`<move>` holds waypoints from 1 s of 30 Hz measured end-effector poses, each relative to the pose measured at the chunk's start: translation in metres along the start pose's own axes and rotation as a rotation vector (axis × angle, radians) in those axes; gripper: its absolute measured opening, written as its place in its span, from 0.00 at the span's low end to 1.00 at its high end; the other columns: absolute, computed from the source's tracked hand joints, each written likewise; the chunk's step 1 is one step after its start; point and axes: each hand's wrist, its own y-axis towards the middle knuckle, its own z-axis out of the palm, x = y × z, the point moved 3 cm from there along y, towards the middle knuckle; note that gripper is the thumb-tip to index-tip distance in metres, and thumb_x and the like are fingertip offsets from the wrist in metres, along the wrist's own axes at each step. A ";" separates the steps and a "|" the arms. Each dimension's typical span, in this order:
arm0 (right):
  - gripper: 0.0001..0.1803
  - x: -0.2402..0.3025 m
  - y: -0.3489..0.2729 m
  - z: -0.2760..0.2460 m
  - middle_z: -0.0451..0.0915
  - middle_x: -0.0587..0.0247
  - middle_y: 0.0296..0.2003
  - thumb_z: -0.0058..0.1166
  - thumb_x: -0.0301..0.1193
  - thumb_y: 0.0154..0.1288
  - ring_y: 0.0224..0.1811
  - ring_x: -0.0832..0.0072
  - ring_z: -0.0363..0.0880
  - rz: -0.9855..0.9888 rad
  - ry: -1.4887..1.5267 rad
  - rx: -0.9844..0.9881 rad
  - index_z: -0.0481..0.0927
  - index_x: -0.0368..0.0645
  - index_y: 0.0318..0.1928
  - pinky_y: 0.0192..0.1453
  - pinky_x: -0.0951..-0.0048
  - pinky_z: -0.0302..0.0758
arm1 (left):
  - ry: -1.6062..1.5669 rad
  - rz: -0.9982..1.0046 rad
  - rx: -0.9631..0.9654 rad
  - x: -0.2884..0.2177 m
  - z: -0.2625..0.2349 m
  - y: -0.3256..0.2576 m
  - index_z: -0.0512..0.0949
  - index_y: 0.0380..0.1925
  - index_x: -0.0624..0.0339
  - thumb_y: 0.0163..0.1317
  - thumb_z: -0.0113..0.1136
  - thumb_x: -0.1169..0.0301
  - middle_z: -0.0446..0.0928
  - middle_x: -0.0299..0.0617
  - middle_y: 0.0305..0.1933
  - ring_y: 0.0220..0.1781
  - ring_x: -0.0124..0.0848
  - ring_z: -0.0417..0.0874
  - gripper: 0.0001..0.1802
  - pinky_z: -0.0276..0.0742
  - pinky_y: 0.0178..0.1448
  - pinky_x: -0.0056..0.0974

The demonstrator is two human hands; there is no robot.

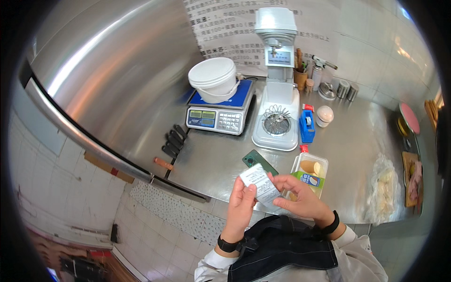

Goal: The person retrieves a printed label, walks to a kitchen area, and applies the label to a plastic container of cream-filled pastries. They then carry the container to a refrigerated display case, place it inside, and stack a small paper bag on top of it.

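A small white printed paper slip (260,184), like a receipt, is held up over the front edge of the steel counter. My left hand (241,204) pinches its left side, thumb on top. My right hand (300,197) is at the slip's lower right edge, thumb and curled fingers closed around it. Just beyond the slip lies a dark green phone (256,159), partly covered by it. Beside my right hand stands a clear plastic box (324,164) with pale food pieces and a green label; the hand hides part of it.
On the counter (347,188) stand a white mixer (277,94), a digital scale (221,117) bearing a lidded white bucket (213,77), a blue tape dispenser (307,127) and a small white tub (324,116). Black-handled knives (174,140) hang at left; a plastic bag (386,188) lies right.
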 end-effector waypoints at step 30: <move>0.07 -0.019 -0.018 -0.014 0.80 0.71 0.31 0.65 0.29 0.52 0.36 0.74 0.78 -0.557 -0.847 -0.331 0.83 0.47 0.34 0.52 0.64 0.70 | 1.441 0.328 0.366 0.000 0.002 0.002 0.78 0.40 0.60 0.50 0.52 0.85 0.80 0.51 0.34 0.38 0.49 0.82 0.17 0.78 0.40 0.46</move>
